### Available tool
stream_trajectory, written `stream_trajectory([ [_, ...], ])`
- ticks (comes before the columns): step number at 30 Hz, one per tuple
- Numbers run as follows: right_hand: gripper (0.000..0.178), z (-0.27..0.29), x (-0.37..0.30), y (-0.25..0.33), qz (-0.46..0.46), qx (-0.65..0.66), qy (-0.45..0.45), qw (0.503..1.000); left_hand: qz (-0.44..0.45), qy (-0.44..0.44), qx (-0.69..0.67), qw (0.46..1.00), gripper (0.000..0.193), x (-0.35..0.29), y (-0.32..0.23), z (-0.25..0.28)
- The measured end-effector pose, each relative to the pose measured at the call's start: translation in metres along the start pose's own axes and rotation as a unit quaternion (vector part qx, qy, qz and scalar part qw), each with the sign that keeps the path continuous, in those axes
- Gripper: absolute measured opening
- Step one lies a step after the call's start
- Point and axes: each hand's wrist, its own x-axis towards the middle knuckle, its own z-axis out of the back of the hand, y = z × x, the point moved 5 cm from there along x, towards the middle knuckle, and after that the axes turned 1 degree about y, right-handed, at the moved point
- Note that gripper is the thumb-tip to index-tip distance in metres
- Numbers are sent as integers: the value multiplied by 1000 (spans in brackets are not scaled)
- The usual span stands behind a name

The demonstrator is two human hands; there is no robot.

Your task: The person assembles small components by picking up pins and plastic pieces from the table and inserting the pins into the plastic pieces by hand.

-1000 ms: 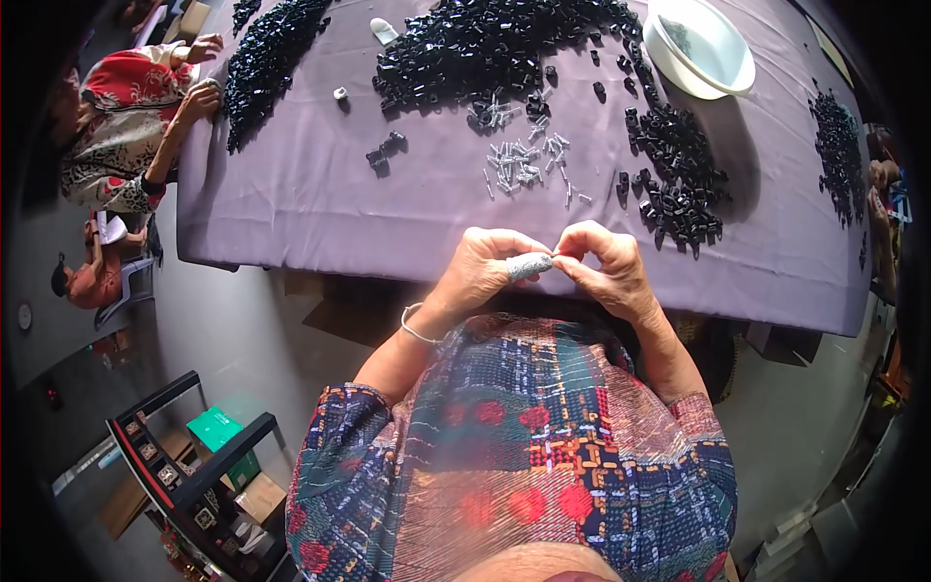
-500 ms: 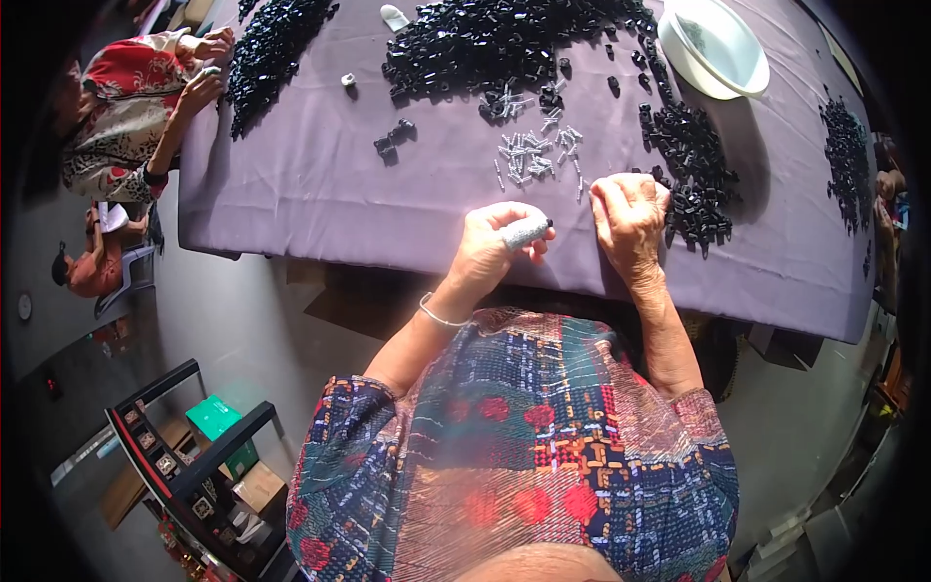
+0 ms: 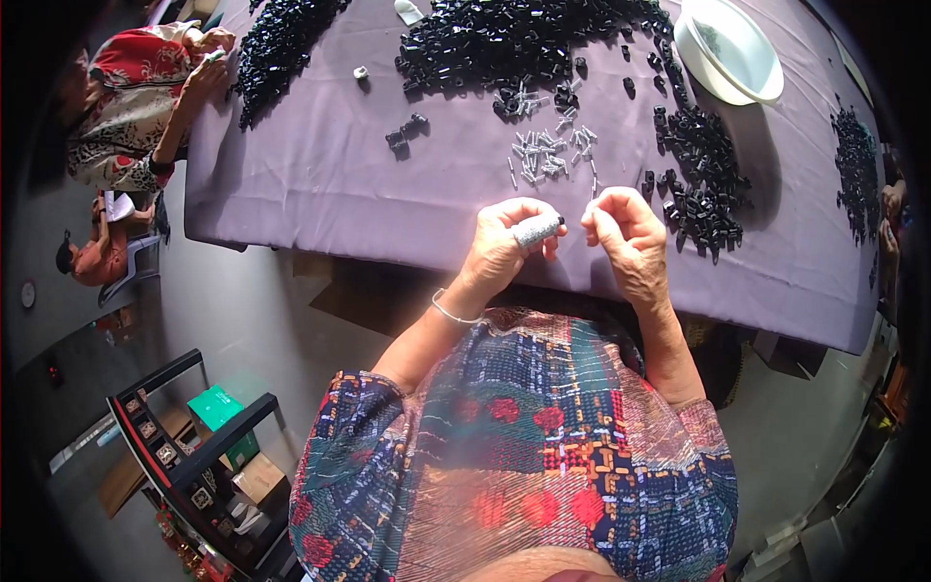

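My left hand (image 3: 499,250) is closed above the near edge of the table, its thumb wrapped in a grey sparkly cover (image 3: 536,230). A small black plastic part (image 3: 561,221) pokes out at the thumb's tip, pinched against the fingers. Just to the right, my right hand (image 3: 633,247) has its thumb and index finger pressed together; whatever they hold is too small to make out. Beyond both hands lies a loose group of thin silvery pins (image 3: 539,155). A heap of small black plastic parts (image 3: 700,179) spreads beyond my right hand.
A larger black heap (image 3: 495,48) covers the far middle, with another (image 3: 281,58) at far left. A white plastic tub (image 3: 758,85) stands at far right. Some dark pieces (image 3: 407,134) and a small white object (image 3: 361,74) lie apart. Another person (image 3: 136,97) sits at the left edge.
My right hand has drawn back from beside the black heap toward my body, its pinched fingers now facing my left hand. My left hand keeps its grip. The whole view has shifted slightly.
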Motion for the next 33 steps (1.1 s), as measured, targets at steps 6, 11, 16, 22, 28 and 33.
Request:
stream_trajectory([
  [6, 10, -9, -5, 12, -19, -8, 17, 1000, 8, 8, -13, 1000, 16, 0, -3, -3],
  [11, 8, -14, -7, 29, 151, -218, 0, 964, -7, 24, -26, 999, 16, -1, -4, -6],
  [16, 9, -20, -7, 34, 161, -237, 1, 958, -30, 17, 16, 999, 14, -2, -9, -8],
  [22, 10, -20, -10, 34, 182, -280, 3, 942, -69, 9, 83, 994, 10, -5, -10, -9],
  [28, 10, -19, -10, 26, 158, -290, 37, 943, -68, 0, 113, 991, 8, -8, -10, -5],
  [33, 22, -16, -12, 3, -13, -81, 29, 996, -35, 8, 80, 996, 8, -5, -5, -4],
])
